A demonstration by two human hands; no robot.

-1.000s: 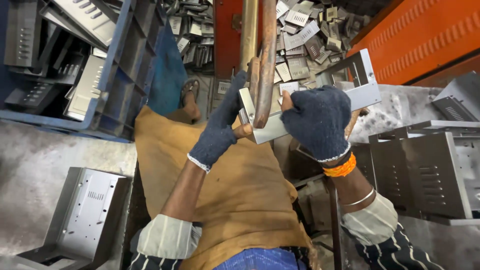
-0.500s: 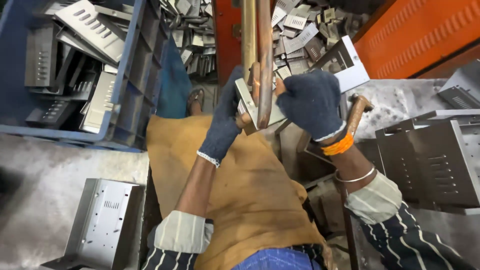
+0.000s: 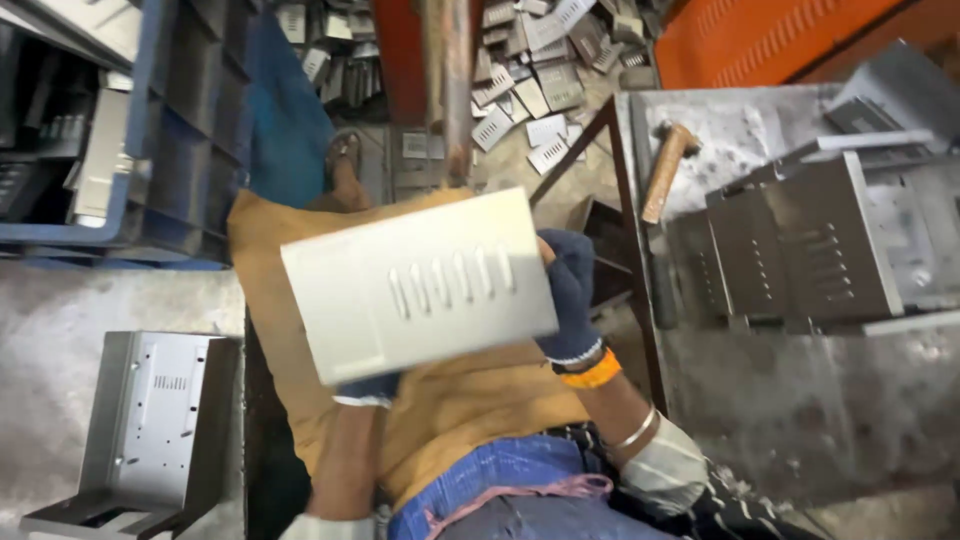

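Likely metal workshop: stamped panels (image 3: 800, 250), hammer (image 3: 665, 170).

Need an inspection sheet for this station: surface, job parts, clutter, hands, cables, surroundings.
Surface: grey metal bench at right, scuffed.
Job's things: slotted sheet-metal panel, flat face toward the camera, over the apron.
Clutter: hammer and folded metal housings on the bench.
Grippers: right hand, gloved, grips the panel's right edge; left hand mostly hidden under its lower edge.
Cables: nothing seen.
Surroundings: blue crate of parts at left, loose parts on the floor, grey housing at lower left.
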